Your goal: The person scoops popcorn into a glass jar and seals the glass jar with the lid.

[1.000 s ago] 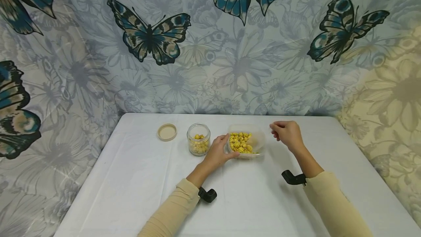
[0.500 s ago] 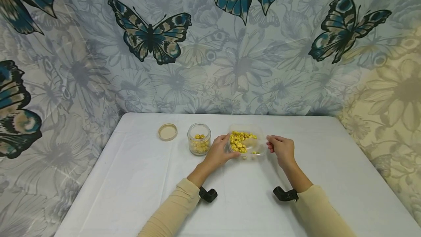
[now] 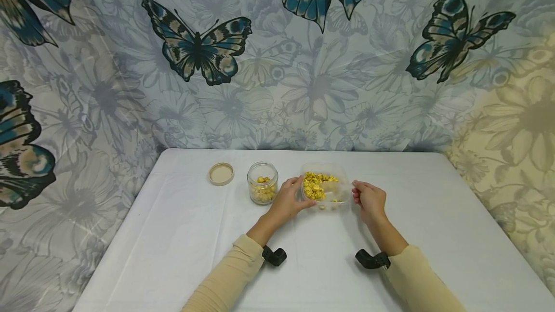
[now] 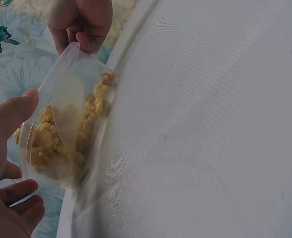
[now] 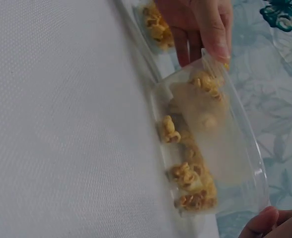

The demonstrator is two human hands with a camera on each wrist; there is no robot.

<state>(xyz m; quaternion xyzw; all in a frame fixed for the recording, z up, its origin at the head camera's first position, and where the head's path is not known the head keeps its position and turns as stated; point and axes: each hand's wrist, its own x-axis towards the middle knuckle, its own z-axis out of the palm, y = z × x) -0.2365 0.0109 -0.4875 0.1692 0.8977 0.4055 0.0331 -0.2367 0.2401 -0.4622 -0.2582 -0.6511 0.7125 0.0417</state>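
Left hand (image 3: 289,200) is gripping the left side of the tub (image 3: 340,188), thumb on the near rim and fingers curled round the far wall; in the left wrist view the thumb (image 4: 12,113) is lying against the tub's (image 4: 66,101) wall, other fingers curling below it; right hand (image 3: 368,197) is pinching the right edge of the tub, fingertips pressed together on the rim; the left wrist view is showing that pinch on the corner by the right hand (image 4: 81,22); the tub is sitting mid table (image 3: 173,244), slightly toward the far side, tilted a little with the left end lower; popcorn (image 3: 314,186) is piling toward the left half of the tub, right half showing bare plastic; right wrist view is showing popcorn (image 5: 190,178) lying along the lower wall of the tub (image 5: 235,163), with the left hand (image 5: 198,25) holding its far end and the right hand's fingertip (image 5: 262,224) just showing at the near corner; jar (image 3: 262,183) is standing upright just left of the left hand, near but apart from the tub, lidless, partly filled with popcorn; lid (image 3: 221,174) is lying flat left of the jar, apart from it; butterfly cloth (image 3: 277,61) is hanging behind the table; black wrist mounts are showing at both cuffs
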